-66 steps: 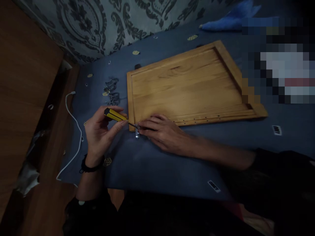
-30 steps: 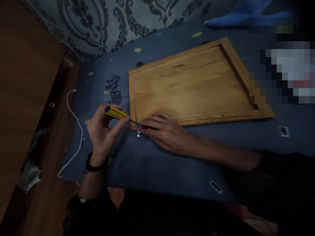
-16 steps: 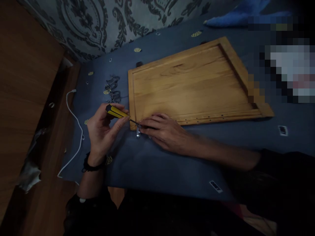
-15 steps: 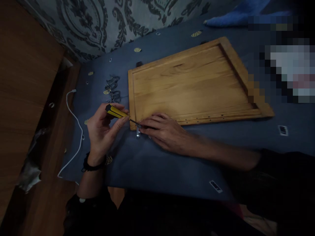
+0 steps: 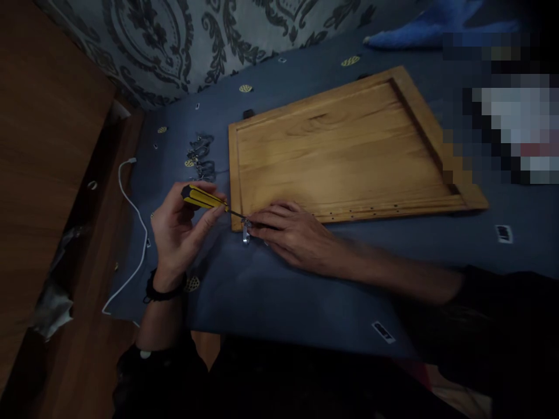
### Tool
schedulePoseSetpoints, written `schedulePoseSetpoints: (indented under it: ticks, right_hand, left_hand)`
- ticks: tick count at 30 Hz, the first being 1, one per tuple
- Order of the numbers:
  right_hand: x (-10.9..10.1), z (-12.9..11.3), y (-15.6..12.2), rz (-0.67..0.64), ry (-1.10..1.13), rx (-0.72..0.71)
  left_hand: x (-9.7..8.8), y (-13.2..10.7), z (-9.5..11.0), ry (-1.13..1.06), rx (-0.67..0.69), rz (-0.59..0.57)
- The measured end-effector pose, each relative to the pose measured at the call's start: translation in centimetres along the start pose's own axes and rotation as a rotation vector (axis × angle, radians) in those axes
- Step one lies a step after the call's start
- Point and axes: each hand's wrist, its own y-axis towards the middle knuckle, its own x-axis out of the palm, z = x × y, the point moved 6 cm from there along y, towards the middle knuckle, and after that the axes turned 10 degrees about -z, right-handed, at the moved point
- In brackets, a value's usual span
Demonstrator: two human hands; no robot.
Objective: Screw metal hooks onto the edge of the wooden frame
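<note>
A framed wooden panel lies flat on a blue patterned cloth. My left hand is closed round a yellow-and-black screwdriver, whose tip reaches a small metal hook at the panel's near left corner. My right hand rests palm down on that corner, its fingertips pinching the hook against the wood. A row of small holes runs along the panel's near rail.
Several more metal hooks lie in a pile left of the panel. A white cable trails over the cloth's left edge. Brown wooden furniture stands at the left, patterned wall behind, a blue cloth item far back.
The left hand has shifted its grip slightly, and the screwdriver handle sits a little further left. The right hand and the hook have stayed put.
</note>
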Motion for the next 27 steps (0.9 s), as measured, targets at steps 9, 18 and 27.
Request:
schedulePoseSetpoints:
  ticks: [9, 18, 27]
  right_hand:
    - [0.1, 0.0, 0.0, 0.014, -0.011, -0.016]
    - [-0.3, 0.0, 0.0, 0.026, 0.038, 0.012]
    - [-0.2, 0.1, -0.1, 0.029, 0.032, 0.002]
  left_hand:
    - [-0.9, -0.2, -0.1, 0.013, -0.014, 0.127]
    - [-0.1, -0.4, -0.3, 0.015, -0.008, 0.091]
    - [0.4, -0.2, -0.2, 0.026, 0.035, 0.105]
